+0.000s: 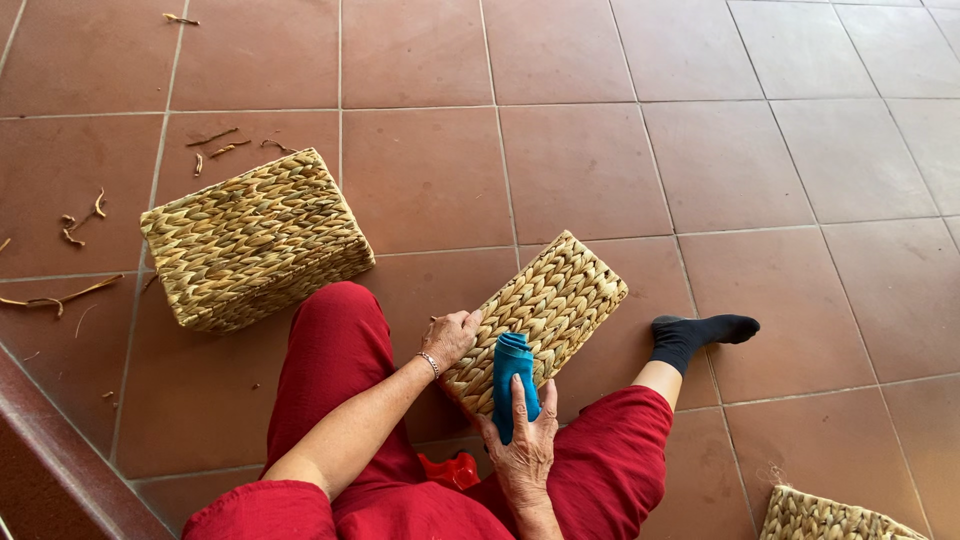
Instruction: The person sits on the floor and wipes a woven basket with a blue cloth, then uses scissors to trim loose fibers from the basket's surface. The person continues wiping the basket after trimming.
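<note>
I sit on a red-brown tiled floor in red trousers and a black sock [695,335]. My left hand [450,337] grips the near left edge of a woven straw basket [555,300] that lies tilted between my legs. My right hand [522,445] holds a folded teal cloth [512,375] pressed against the basket's near side.
A second, larger woven basket [250,240] stands upside down on the floor to the left. Part of a third woven basket [830,517] shows at the bottom right. Dry straw scraps [70,225] lie scattered at the far left. A red object [452,470] rests by my lap.
</note>
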